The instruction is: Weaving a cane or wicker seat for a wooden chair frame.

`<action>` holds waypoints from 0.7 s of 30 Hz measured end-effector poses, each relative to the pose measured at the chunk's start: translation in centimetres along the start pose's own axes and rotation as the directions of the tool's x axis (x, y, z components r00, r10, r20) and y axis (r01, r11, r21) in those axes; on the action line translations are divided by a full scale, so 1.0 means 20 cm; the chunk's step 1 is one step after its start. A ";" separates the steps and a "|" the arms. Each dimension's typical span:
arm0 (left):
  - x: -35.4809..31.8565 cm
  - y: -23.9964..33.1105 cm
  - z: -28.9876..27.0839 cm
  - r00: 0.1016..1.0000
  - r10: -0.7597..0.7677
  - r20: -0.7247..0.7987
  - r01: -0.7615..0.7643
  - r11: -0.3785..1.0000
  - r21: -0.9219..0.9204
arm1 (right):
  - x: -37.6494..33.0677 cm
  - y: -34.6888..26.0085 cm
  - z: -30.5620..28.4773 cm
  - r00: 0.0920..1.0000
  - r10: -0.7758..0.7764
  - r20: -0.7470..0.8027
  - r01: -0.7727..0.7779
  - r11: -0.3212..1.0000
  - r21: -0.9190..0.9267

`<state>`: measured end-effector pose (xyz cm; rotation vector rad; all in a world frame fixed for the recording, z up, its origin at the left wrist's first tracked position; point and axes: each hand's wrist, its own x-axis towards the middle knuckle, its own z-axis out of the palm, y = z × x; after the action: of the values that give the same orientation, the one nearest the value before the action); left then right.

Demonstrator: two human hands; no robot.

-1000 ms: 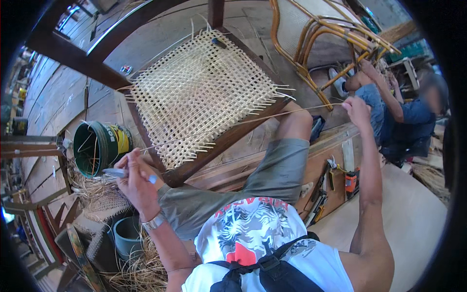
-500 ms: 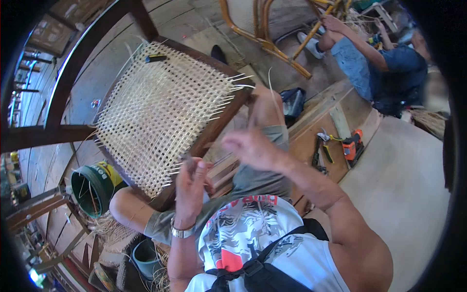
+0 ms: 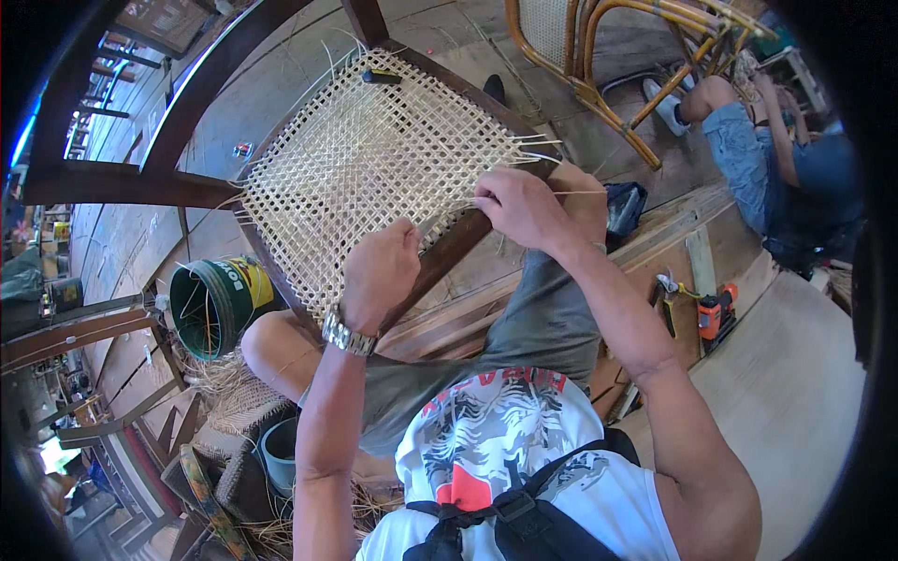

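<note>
A dark wooden chair frame (image 3: 447, 257) leans across my lap, its seat covered with a woven cane mesh (image 3: 327, 178). Along the near edge of the mesh, my right hand (image 3: 526, 208) pinches a thin cane strand (image 3: 585, 193), whose loose end sticks out to the right past my wrist. My left hand (image 3: 382, 268) is curled with its fingertips pressed together at the same edge, lower down; what they hold is too small to make out. Loose cane ends (image 3: 538, 150) jut from the right corner. A small black-handled tool (image 3: 382, 77) lies on the mesh's far part.
A green bucket (image 3: 201, 309) stands at the left, with cane scraps (image 3: 234, 402) below it. Pliers (image 3: 675, 288) and an orange-and-black tool (image 3: 716, 311) lie on boards to the right. A co-worker (image 3: 748, 150) sits at the far right near a rattan chair (image 3: 599, 84).
My right hand has come down to the mesh's near edge and now pinches a strand. The left hand has moved up over the frame's edge. The whole view has shifted.
</note>
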<state>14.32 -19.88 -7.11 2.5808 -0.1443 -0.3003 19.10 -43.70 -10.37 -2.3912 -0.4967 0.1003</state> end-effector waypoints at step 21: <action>-0.03 0.11 0.16 0.989 0.008 -0.148 0.025 0.975 0.219 | -0.02 -0.01 0.09 0.992 -0.072 -0.106 0.079 0.995 0.061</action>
<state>12.93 -23.22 -8.62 2.8132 -0.1179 -0.0989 18.35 -42.48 -11.63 -2.2977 -0.5267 -0.0406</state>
